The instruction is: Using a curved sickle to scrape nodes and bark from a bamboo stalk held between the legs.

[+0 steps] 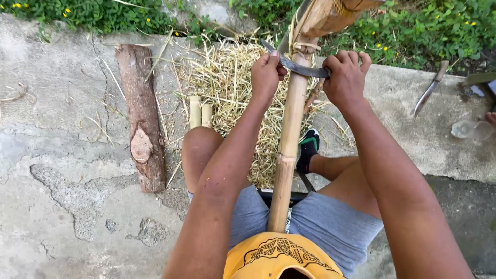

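Yellow shirt hem sits closest to the lens, grey shorts just past it, my knees spread either side of a bamboo pole. Pole runs from my lap up and away, butt end against my belly, far end tucked under a wooden block at the top edge.

Ground: cracked concrete slab, patchy and stained (outdoors, daylight), green weeds with small yellow flowers along the far border. Big heap of pale shavings lies on the concrete between my legs. Log lies on the slab to my left, well apart from the pole. Two short bamboo offcuts stand at the heap's edge, near my left knee.

Curved dark blade lies across the pole. Left hand is clenched around one end, right hand is clenched around the other. Spare knife rests on the concrete far right. Black shoe touches the shavings.
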